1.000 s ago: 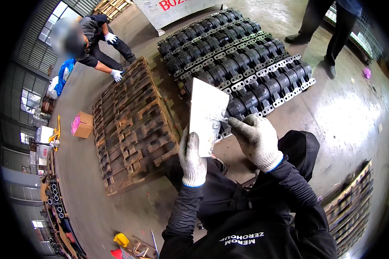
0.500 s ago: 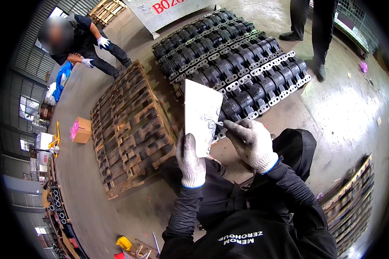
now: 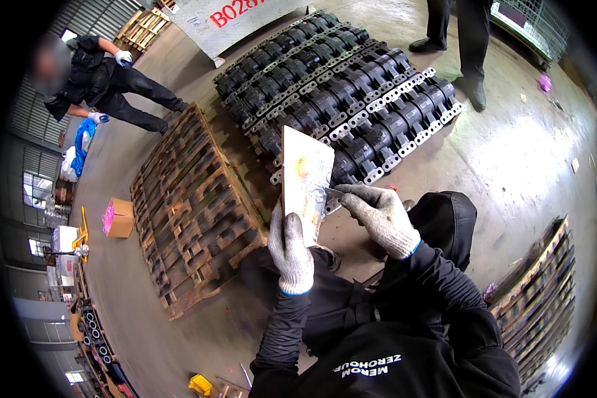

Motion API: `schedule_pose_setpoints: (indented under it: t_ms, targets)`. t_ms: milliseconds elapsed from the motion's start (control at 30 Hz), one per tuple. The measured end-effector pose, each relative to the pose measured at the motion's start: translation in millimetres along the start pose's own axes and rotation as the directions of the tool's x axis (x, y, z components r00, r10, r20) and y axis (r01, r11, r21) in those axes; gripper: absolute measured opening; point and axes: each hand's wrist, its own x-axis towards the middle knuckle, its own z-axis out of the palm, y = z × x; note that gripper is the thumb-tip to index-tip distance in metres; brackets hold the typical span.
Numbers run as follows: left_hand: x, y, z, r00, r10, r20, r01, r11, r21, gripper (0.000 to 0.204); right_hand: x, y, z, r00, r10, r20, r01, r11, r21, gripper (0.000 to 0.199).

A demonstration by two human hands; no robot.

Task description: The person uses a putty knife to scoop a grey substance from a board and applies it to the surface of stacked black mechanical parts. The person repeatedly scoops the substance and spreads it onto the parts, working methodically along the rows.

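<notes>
On the left, a co-worker [image 3: 89,79] bends at the far end of the empty wooden pallet [image 3: 192,212]. In the near middle, the left hand [image 3: 290,249] has its grip closed round the bottom of a white sheet [image 3: 305,179], held upright. The right hand [image 3: 381,215] pinches a slim pen-like tool against its right edge; I judge the marking half done. Far right, black castings [image 3: 351,99] sit beside open floor [image 3: 511,166].
</notes>
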Motion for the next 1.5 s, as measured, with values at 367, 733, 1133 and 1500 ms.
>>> schedule_pose_setpoints:
  t_ms: [367, 733, 1133, 1500]
  targets:
    - [23, -11, 3, 1.0, 0.007, -0.006, -0.008, 0.997, -0.08, 0.058, -25, -14, -35, 0.978, -0.186, -0.092, 0.19, 0.981, 0.032, 0.031]
    - [100, -14, -36, 0.984, -0.137, -0.114, 0.109, 0.968, -0.225, 0.059, 11, 65, -176, 0.762, -0.069, -0.644, 0.109, 0.994, 0.023, 0.033]
    - [144, -78, 15, 0.941, -0.331, -0.07, 0.323, 0.94, -0.109, 0.055, 184, 212, -262, 0.562, -0.298, -0.772, 0.04, 0.942, -0.334, 0.029]
    - [142, -73, 56, 0.927, -0.348, -0.136, 0.353, 0.935, 0.014, 0.055, 225, 236, -292, 0.571, -0.501, -0.65, 0.083, 0.823, -0.562, 0.029]
